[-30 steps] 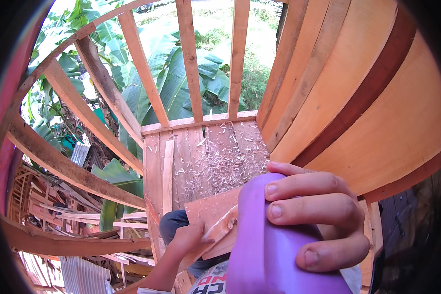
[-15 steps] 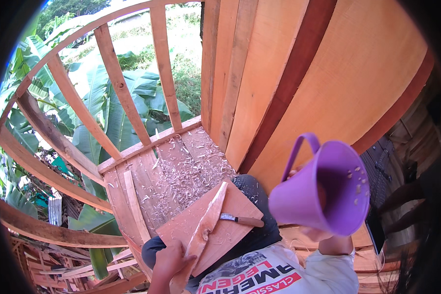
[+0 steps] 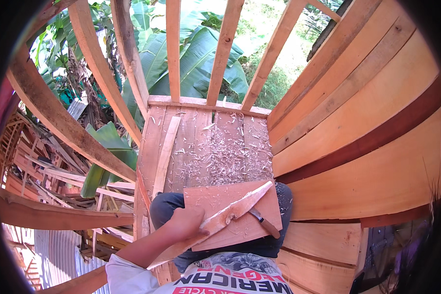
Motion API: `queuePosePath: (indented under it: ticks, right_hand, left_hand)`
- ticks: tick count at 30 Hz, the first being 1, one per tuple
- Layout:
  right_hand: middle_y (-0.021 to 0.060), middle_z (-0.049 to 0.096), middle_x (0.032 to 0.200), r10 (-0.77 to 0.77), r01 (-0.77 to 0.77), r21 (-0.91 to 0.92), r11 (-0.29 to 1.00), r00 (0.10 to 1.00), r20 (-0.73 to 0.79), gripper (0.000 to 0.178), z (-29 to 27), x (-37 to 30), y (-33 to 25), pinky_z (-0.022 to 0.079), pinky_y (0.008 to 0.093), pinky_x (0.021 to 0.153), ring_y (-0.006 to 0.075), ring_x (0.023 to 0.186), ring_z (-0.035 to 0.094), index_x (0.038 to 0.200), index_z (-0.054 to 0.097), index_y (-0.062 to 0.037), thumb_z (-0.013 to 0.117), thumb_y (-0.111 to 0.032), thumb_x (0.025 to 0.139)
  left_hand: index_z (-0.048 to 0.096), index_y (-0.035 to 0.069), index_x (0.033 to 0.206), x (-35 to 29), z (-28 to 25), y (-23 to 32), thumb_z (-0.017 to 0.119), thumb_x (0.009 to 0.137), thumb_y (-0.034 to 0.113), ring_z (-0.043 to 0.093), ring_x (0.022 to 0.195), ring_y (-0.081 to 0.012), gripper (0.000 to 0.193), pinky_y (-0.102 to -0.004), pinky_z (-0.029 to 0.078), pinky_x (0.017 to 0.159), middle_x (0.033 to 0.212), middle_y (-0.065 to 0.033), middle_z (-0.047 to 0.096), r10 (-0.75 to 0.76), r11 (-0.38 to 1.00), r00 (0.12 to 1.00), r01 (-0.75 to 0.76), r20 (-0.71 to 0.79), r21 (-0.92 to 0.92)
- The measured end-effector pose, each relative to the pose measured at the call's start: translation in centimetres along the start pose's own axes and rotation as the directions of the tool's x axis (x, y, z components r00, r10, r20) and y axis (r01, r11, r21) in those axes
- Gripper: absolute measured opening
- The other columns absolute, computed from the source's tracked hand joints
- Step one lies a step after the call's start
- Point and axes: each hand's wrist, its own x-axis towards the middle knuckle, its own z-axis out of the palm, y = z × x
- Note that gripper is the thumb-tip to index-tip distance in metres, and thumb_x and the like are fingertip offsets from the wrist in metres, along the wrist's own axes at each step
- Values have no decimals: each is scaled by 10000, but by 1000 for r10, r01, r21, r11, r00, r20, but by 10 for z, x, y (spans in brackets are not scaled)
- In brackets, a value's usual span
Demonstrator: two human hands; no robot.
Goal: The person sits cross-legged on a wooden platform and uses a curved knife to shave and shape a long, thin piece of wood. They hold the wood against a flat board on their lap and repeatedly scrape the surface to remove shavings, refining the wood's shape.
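My left hand [image 3: 183,224] is closed around the lower part of a long, rough-edged wood strip [image 3: 230,215] that has a dark knot. The strip lies slantwise across a flat wooden board [image 3: 201,196] resting on my lap. On the board's right side, by the strip, lies a knife [image 3: 267,225], its wooden handle toward the lower right and its blade partly covered with pale bits. My right hand is out of view. No clear sight of the purple mug remains; only a dim purple patch shows in the dark lower right.
Curled shavings [image 3: 230,157] cover much of the plank floor [image 3: 154,125] ahead. Another narrow wood strip [image 3: 166,152] lies at its left. Upright wooden slats [image 3: 173,54] rail the left and far sides, with banana leaves beyond. A panelled wooden wall [image 3: 348,117] rises at the right.
My view has swung, shifting the scene. The purple mug and my right hand, which held it raised at the right, have left clear view. My left hand still grips the wood strip.
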Motion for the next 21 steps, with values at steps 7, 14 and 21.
queuePosePath:
  ticks: [7,14,21]
  right_hand:
    - [131,521,1223,29,-15,102,995,990,-135,629,-7,22,-21,396,391,954,297,1094,521,1290,441,33,637,-349,831]
    - [99,533,1217,16,-10,46,999,989,-145,537,-62,68,-19,389,367,986,244,1130,510,1264,468,4,650,-275,843]
    - [117,492,1273,-114,105,-57,993,978,-177,530,-75,75,-19,365,388,1020,254,1159,481,1289,456,7,650,-231,857]
  left_hand:
    - [571,8,950,8,-18,24,728,734,484,648,880,-348,546,-431,504,736,942,-180,654,-64,996,992,58,104,63]
    - [538,20,914,11,-9,27,727,734,489,651,825,-366,537,-447,502,708,857,-162,640,-53,993,995,44,84,107]
    - [520,26,898,10,-11,32,725,738,481,654,788,-363,524,-449,503,671,846,-159,635,-74,990,990,58,121,132]
